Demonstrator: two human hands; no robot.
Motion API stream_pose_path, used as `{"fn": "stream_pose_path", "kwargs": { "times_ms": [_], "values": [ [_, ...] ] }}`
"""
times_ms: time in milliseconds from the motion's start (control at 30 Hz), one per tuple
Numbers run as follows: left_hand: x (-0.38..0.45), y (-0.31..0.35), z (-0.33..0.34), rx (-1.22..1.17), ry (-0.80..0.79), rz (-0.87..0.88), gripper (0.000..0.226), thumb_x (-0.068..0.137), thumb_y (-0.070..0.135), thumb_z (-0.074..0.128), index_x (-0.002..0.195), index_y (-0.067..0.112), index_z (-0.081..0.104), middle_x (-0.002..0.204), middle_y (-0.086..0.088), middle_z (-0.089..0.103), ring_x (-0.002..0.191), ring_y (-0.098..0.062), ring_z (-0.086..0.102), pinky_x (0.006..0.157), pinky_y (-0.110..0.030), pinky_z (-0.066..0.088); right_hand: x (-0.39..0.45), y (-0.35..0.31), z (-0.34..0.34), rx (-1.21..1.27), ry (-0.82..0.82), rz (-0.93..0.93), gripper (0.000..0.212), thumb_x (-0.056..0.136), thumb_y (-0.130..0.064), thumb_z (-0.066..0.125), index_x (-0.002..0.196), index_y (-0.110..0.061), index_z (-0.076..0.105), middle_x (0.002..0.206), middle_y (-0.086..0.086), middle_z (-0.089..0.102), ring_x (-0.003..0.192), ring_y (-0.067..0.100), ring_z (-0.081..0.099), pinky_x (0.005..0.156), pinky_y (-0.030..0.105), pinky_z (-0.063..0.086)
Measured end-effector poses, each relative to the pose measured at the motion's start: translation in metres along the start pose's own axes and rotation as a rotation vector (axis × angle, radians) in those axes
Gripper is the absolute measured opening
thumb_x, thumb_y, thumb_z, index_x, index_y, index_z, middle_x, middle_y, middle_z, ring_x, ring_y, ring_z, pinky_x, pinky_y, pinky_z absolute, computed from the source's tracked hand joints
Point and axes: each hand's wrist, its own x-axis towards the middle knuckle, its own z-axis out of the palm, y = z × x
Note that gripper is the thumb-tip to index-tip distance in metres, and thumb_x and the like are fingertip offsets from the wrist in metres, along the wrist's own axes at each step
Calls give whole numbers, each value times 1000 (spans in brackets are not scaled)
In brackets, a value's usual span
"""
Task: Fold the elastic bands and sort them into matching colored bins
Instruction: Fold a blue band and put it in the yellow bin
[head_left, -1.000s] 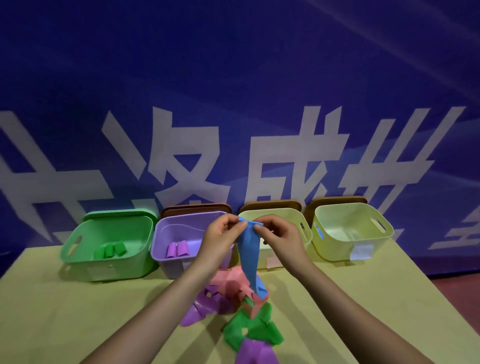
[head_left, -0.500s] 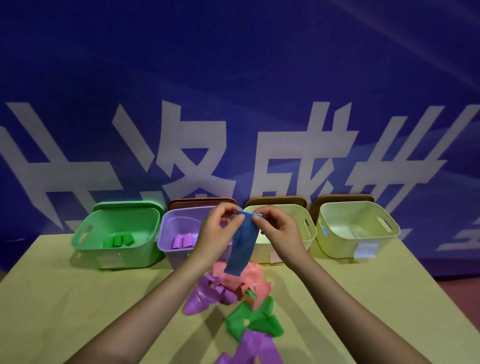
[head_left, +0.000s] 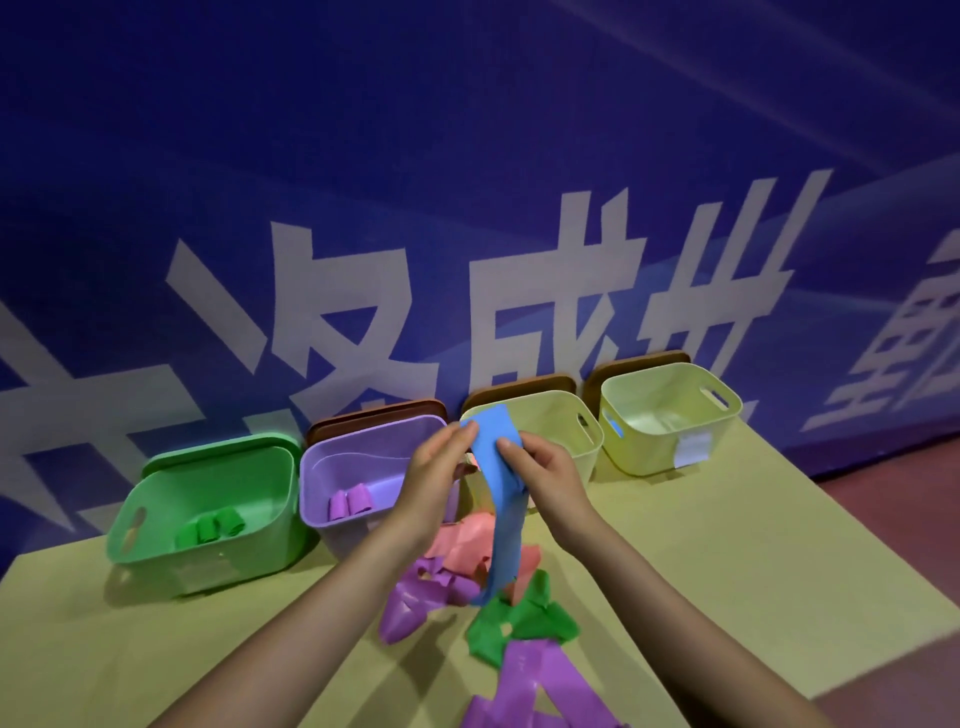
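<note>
A blue elastic band (head_left: 501, 499) hangs from both my hands above the table. My left hand (head_left: 434, 475) pinches its top edge from the left, and my right hand (head_left: 540, 473) pinches it from the right. The band's lower end trails down to a heap of loose bands: pink (head_left: 465, 543), purple (head_left: 415, 603) and green (head_left: 522, 621). Behind stand a green bin (head_left: 156, 512) with folded green bands, a purple bin (head_left: 317, 467) with folded purple bands, and two pale yellow bins (head_left: 582, 431) (head_left: 670, 410).
The yellow-green table (head_left: 727, 561) ends at the right, with a reddish floor beyond it. A blue banner wall with white characters rises right behind the bins. More purple bands (head_left: 535, 686) lie at the near edge. Brown lids lean behind three bins.
My hands have raised and spread the top of the blue band, so its flat face now shows and it hangs longer. The view has tilted and shifted a little.
</note>
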Motion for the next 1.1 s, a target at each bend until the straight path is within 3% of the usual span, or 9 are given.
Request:
{"fn": "stream_pose_path", "kwargs": {
  "times_ms": [100, 167, 233, 367, 467, 633, 833, 967, 1100],
  "values": [
    [-6, -2, 4, -106, -133, -143, 26, 99, 23, 43, 99, 12, 67, 85, 1, 74, 78, -8, 69, 68, -19, 53, -2, -2, 6, 4, -19, 11, 23, 96, -14, 55, 77, -8, 66, 65, -8, 60, 65, 5, 52, 61, 18, 40],
    [-6, -2, 4, -118, -199, -168, 30, 101, 26, 38, 109, 17, 66, 103, -1, 73, 94, -11, 68, 77, -21, 54, -2, -1, 9, 13, -23, 35, 19, 95, -18, 56, 80, -11, 67, 73, -1, 63, 72, 11, 57, 67, 25, 45],
    [-4, 2, 2, -163, -196, -178, 33, 103, 27, 34, 111, 15, 64, 107, -3, 72, 96, -13, 69, 76, -23, 56, -4, 3, 11, 50, -48, 82, 15, 91, -22, 60, 83, -11, 67, 76, 5, 63, 73, 16, 58, 66, 28, 46],
    [12, 12, -13, -327, -104, -194, 37, 102, 34, 34, 113, 11, 61, 101, -9, 72, 91, -19, 69, 78, -32, 55, -5, 10, 14, 88, -152, 219, 6, 88, -12, 67, 83, -8, 65, 61, 4, 64, 49, 15, 57, 49, 22, 47],
    [26, 22, -31, -421, -21, -152, 33, 102, 32, 35, 109, 13, 61, 90, -7, 73, 85, -20, 69, 85, -35, 51, -4, 22, 17, 24, -222, 260, 9, 88, -11, 66, 80, -9, 64, 61, 1, 63, 51, 13, 57, 53, 22, 46],
    [44, 34, -52, -532, 96, -149, 32, 102, 31, 36, 99, 11, 61, 82, -3, 71, 76, -17, 68, 75, -33, 50, -4, 45, 17, -32, -262, 346, 14, 87, -18, 69, 77, -9, 63, 57, 5, 60, 46, 18, 53, 47, 24, 45],
    [57, 46, -76, -534, 212, -51, 31, 104, 31, 31, 99, 16, 58, 93, 2, 64, 86, -14, 61, 88, -31, 46, -17, 86, 1, -109, -242, 460, 20, 88, -21, 68, 69, -13, 64, 57, -4, 62, 53, 11, 56, 55, 21, 44],
    [57, 38, -86, -526, 284, -32, 31, 104, 31, 33, 97, 15, 60, 85, 2, 67, 83, -13, 62, 78, -28, 50, -14, 92, -9, -120, -259, 490, 27, 83, -30, 73, 73, -6, 65, 65, 14, 60, 56, 23, 54, 55, 29, 43],
    [66, 35, -112, -547, 358, -13, 32, 104, 33, 32, 102, 16, 59, 94, 1, 61, 85, -12, 61, 77, -28, 50, -10, 98, -19, -117, -221, 525, 18, 87, -18, 68, 72, -10, 63, 62, 9, 59, 49, 15, 49, 50, 22, 40]
  ]
}}
